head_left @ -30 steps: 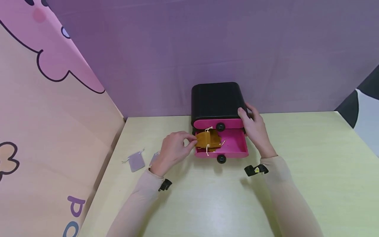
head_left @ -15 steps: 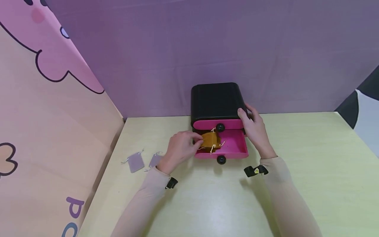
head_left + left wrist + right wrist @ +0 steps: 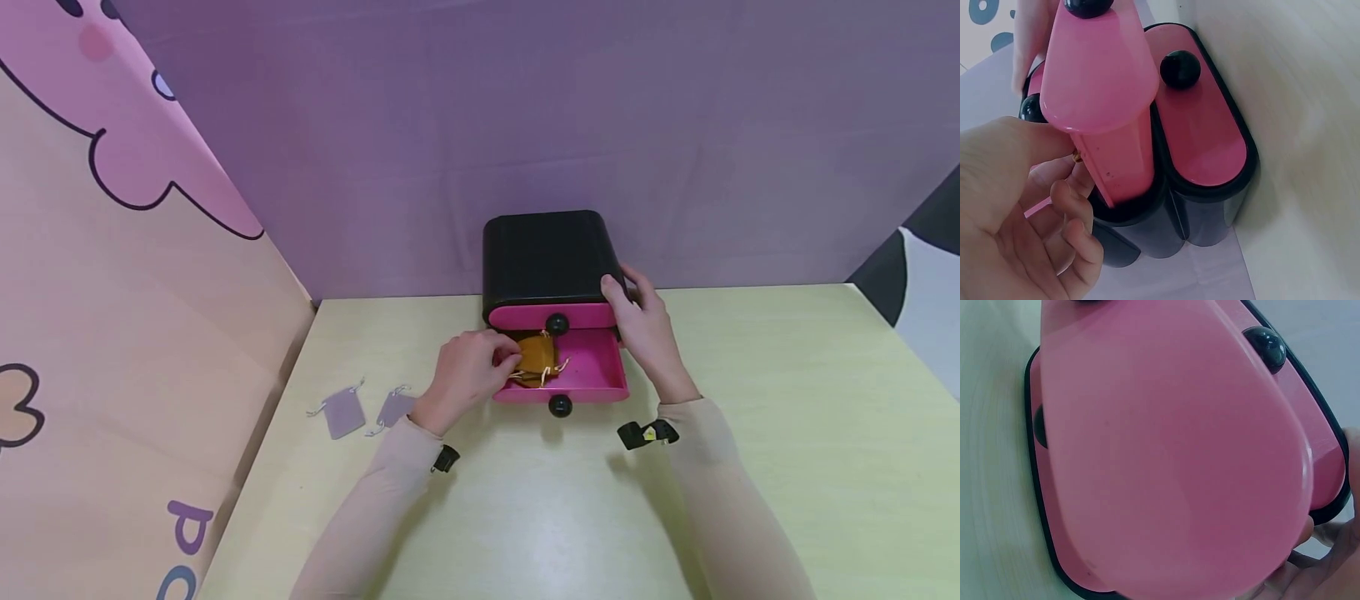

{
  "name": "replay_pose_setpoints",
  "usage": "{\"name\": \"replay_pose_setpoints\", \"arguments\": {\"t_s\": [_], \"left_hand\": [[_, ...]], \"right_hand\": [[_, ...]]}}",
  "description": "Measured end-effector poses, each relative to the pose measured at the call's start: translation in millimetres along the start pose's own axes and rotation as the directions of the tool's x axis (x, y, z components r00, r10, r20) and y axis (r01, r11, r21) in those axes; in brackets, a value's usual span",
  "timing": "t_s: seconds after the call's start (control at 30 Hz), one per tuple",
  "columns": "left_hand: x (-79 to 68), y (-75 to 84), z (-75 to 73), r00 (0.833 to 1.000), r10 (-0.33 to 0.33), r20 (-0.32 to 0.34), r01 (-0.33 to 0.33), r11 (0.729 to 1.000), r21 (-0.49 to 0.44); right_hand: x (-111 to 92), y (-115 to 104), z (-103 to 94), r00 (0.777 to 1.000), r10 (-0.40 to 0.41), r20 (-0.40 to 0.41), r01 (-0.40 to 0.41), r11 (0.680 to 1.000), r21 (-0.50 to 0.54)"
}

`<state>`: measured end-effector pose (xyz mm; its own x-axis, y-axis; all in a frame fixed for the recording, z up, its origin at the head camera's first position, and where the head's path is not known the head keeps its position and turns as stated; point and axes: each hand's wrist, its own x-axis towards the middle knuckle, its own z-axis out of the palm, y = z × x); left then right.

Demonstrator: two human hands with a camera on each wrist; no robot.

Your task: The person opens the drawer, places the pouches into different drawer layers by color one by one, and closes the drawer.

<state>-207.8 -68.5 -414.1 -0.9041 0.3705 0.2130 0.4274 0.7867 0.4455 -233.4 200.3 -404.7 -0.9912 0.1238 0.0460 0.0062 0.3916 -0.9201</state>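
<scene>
A small black cabinet (image 3: 553,258) with pink drawers stands at the back of the table, its middle drawer (image 3: 600,358) pulled out. Mustard drawstring pouches (image 3: 537,354) lie in the left part of that drawer. My left hand (image 3: 474,372) reaches over the drawer's left side and pinches a mustard pouch between thumb and fingers; only a speck of it shows at the fingertips in the left wrist view. My right hand (image 3: 651,333) grips the cabinet's right side, thumb on the top edge. In the right wrist view the drawer front (image 3: 1172,444) hides most of that hand.
Two lilac drawstring pouches, one farther left (image 3: 345,412) and one nearer my left wrist (image 3: 395,407), lie on the table (image 3: 540,508). A purple cloth wall (image 3: 555,125) rises behind the cabinet. A printed panel (image 3: 135,317) stands along the left edge.
My left hand has moved right and further over the drawer, shifting the mustard pouch with it. More of the nearer lilac pouch shows. My right hand stays on the cabinet.
</scene>
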Motion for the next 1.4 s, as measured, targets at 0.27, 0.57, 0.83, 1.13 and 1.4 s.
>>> {"name": "replay_pose_setpoints", "arguments": {"t_s": [0.27,0.57,0.83,1.13,1.4], "left_hand": [[5.3,1.9,4.1,1.0,0.004,-0.004,-0.004,1.0,0.025],[7.4,3.2,7.5,1.0,-0.006,0.013,0.005,0.999,0.04],[8.1,3.3,8.0,1.0,-0.001,0.005,0.001,1.0,0.027],[8.7,1.7,10.0,1.0,-0.004,0.002,0.004,1.0,0.014],[3.7,3.6,4.5,1.0,-0.013,-0.01,0.013,1.0,-0.005]], "right_hand": [[1.0,0.9,1.0,1.0,0.0,-0.004,0.0,1.0,-0.005],[0.7,1.4,1.4,1.0,-0.003,-0.002,0.003,1.0,-0.004],[-0.6,0.2,1.1,1.0,-0.008,-0.011,0.008,1.0,-0.014],[0.5,-1.1,0.6,1.0,-0.016,-0.01,0.016,1.0,-0.004],[1.4,-1.2,0.7,1.0,-0.009,-0.01,0.009,1.0,-0.005]]}}
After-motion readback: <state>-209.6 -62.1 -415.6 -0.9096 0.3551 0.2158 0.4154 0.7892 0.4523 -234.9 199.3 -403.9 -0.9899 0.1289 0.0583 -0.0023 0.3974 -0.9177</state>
